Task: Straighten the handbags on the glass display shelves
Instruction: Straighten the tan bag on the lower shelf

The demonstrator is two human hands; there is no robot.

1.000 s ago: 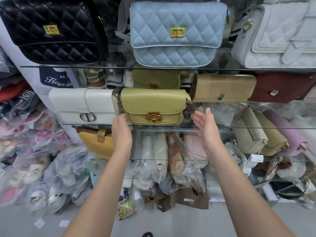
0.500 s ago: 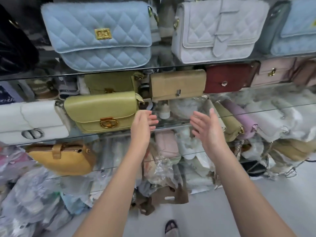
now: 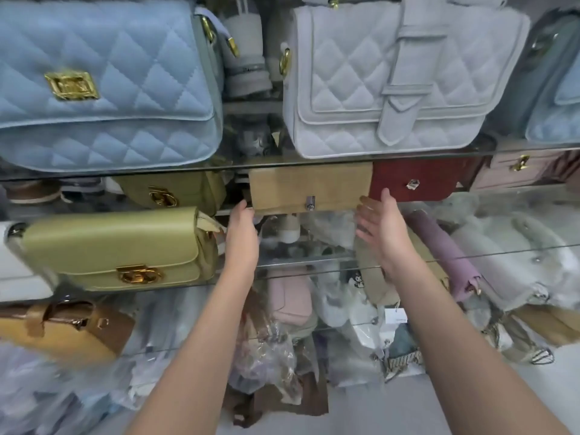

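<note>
The left hand (image 3: 241,229) and right hand (image 3: 381,229) are shifting from the green bag (image 3: 110,246) to flank the tan bag (image 3: 309,185), fingers open, next for straightening.

The left hand (image 3: 241,233) is no longer at the left end of the green handbag (image 3: 116,246). It now reaches past that bag's right end, deeper into the shelf, with its fingertips at the lower left corner of the tan handbag (image 3: 309,188). The right hand (image 3: 381,227) is also further in and higher, its fingers flat at the tan handbag's lower right corner and its thumb raised. The view now sits further right and closer to the shelves.
</note>
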